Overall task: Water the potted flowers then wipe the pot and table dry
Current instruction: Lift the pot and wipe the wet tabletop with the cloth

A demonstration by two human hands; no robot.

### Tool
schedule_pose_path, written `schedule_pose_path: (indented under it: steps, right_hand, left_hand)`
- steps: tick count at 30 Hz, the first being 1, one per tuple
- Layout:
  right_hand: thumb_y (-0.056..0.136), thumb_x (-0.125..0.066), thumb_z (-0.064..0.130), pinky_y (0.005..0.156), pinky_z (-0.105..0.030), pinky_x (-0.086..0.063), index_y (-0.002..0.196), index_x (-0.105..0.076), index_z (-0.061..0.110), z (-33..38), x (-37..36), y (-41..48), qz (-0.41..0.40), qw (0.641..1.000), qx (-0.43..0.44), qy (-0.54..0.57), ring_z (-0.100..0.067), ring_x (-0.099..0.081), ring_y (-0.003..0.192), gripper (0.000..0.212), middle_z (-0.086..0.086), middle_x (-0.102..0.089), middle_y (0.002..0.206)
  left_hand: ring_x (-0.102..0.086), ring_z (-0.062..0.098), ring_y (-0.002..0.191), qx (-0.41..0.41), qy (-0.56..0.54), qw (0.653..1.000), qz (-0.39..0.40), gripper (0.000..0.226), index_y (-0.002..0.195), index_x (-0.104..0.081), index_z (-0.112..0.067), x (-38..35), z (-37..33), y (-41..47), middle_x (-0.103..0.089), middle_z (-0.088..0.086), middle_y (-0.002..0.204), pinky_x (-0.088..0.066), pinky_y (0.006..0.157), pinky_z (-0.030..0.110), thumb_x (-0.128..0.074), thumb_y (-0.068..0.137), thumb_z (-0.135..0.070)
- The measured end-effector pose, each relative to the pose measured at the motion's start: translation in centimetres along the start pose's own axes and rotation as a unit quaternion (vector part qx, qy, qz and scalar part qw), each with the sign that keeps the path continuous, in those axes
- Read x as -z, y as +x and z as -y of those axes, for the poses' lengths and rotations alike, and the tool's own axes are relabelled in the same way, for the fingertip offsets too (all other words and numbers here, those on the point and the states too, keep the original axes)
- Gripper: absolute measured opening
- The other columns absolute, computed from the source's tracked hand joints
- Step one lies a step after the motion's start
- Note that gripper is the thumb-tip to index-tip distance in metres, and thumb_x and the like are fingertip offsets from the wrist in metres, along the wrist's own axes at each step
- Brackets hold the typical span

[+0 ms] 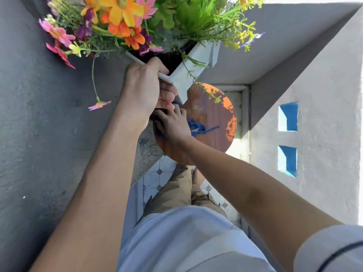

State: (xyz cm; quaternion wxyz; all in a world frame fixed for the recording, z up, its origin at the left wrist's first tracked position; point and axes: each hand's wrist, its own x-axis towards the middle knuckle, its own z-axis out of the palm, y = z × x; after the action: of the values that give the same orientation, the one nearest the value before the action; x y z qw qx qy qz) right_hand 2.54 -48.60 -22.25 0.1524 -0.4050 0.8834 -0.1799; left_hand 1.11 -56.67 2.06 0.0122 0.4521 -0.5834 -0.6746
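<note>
currently: pot (196,61) held tilted above round tabletop (214,114), left hand (143,89) fingers clamped on rim, base corner pointing down; right hand (172,124) fingers pressing blue cloth (196,125) flat on tabletop beneath pot.

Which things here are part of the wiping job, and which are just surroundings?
In the job:
white pot, lifted at its rim by the left hand
flowers
blue cloth, pressed down by the right hand
round wooden table

Just there:
grey wall
tiled floor
white wall with blue openings
</note>
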Motion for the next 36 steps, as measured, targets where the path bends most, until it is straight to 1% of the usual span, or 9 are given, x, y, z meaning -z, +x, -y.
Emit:
schedule_pose_path:
  steps: [4, 8, 15, 19, 21, 24, 26, 30, 36]
  right_hand:
    - [0.09, -0.059, 0.033, 0.083, -0.043, -0.038, 0.114, -0.066, 0.024, -0.6, -1.1, -4.3, 0.037, 0.993, 0.109, 0.013, -0.031, -0.047, 0.108, 0.027, -0.005, -0.057, 0.117]
    - [0.088, -0.061, 0.032, 0.081, -0.042, -0.039, 0.109, -0.068, 0.025, -3.3, -0.7, -9.7, 0.06, 0.988, 0.142, 0.027, -0.028, -0.05, 0.106, 0.023, -0.003, -0.058, 0.114]
    - [0.085, -0.064, 0.027, 0.082, -0.042, -0.042, 0.108, -0.067, 0.023, -8.8, 1.8, -15.1, 0.032, 0.997, 0.056, 0.029, -0.029, -0.049, 0.104, 0.023, -0.005, -0.056, 0.114]
    - [0.09, -0.06, 0.023, 0.092, -0.045, -0.047, 0.117, -0.059, 0.023, -11.2, 3.2, -14.2, -0.004, 0.986, -0.141, 0.089, -0.032, -0.05, 0.11, 0.027, -0.008, -0.052, 0.121]
    - [0.091, -0.056, 0.024, 0.101, -0.049, -0.041, 0.12, -0.056, 0.026, -11.8, 3.6, -12.5, -0.024, 0.969, -0.221, 0.109, -0.034, -0.046, 0.12, 0.029, -0.008, -0.052, 0.129]
    - [0.089, -0.058, 0.024, 0.107, -0.046, -0.031, 0.12, -0.059, 0.023, -12.4, 4.3, -9.0, -0.077, 0.959, -0.258, 0.088, -0.032, -0.036, 0.127, 0.031, -0.01, -0.047, 0.136]
    - [0.087, -0.059, 0.026, 0.103, -0.046, -0.033, 0.118, -0.058, 0.024, -12.5, 4.9, -6.2, -0.109, 0.947, -0.288, 0.095, -0.033, -0.037, 0.125, 0.031, -0.01, -0.047, 0.133]
    - [0.086, -0.059, 0.032, 0.096, -0.049, -0.04, 0.116, -0.059, 0.023, -10.9, 4.9, -1.0, -0.13, 0.942, -0.301, 0.069, -0.033, -0.043, 0.118, 0.031, -0.009, -0.051, 0.124]
    - [0.094, -0.056, 0.035, 0.092, -0.048, -0.037, 0.124, -0.057, 0.019, -4.1, 1.5, 1.9, -0.086, 0.973, -0.208, 0.049, -0.034, -0.042, 0.112, 0.034, -0.012, -0.05, 0.125]
  left_hand:
    - [-0.049, 0.018, 0.037, -0.002, 0.008, 1.0, -0.004, 0.027, 0.068, -0.058, -0.001, 0.0, 0.0, -0.1, -0.061, 0.013, 0.053, -0.047, 0.043, 0.027, -0.043, 0.087, -0.013]
    - [-0.05, 0.018, 0.037, -0.002, 0.002, 1.0, -0.002, 0.027, 0.068, -0.058, 0.0, -0.1, -0.1, -0.2, -0.061, 0.012, 0.051, -0.046, 0.041, 0.027, -0.043, 0.087, -0.013]
    - [-0.05, 0.019, 0.038, -0.008, 0.004, 1.0, 0.002, 0.028, 0.064, -0.059, -0.002, 0.0, 0.3, -0.1, -0.062, 0.015, 0.054, -0.046, 0.043, 0.027, -0.043, 0.085, -0.013]
    - [-0.05, 0.018, 0.038, -0.007, 0.008, 1.0, -0.003, 0.028, 0.066, -0.06, -0.001, 0.0, 0.5, 0.1, -0.062, 0.014, 0.054, -0.046, 0.042, 0.027, -0.043, 0.085, -0.013]
    - [-0.05, 0.018, 0.038, -0.004, 0.009, 1.0, -0.003, 0.027, 0.069, -0.06, 0.0, 0.0, 0.7, 0.2, -0.062, 0.014, 0.055, -0.046, 0.041, 0.027, -0.044, 0.085, -0.014]
    - [-0.05, 0.019, 0.039, 0.0, 0.007, 1.0, 0.001, 0.026, 0.07, -0.06, 0.0, 0.0, 0.8, 0.3, -0.062, 0.014, 0.055, -0.046, 0.042, 0.027, -0.044, 0.085, -0.014]
    - [-0.05, 0.019, 0.039, -0.002, 0.008, 1.0, 0.003, 0.027, 0.071, -0.061, 0.001, -0.1, 0.8, 0.4, -0.061, 0.015, 0.056, -0.046, 0.042, 0.027, -0.045, 0.085, -0.014]
    - [-0.05, 0.019, 0.039, -0.005, 0.005, 1.0, 0.007, 0.026, 0.073, -0.061, 0.002, 0.0, 1.1, 0.3, -0.062, 0.014, 0.055, -0.047, 0.043, 0.027, -0.044, 0.085, -0.015]
    - [-0.05, 0.019, 0.04, -0.008, -0.001, 1.0, 0.017, 0.025, 0.077, -0.06, 0.003, 0.2, 0.9, 0.4, -0.062, 0.013, 0.054, -0.046, 0.044, 0.028, -0.044, 0.085, -0.014]
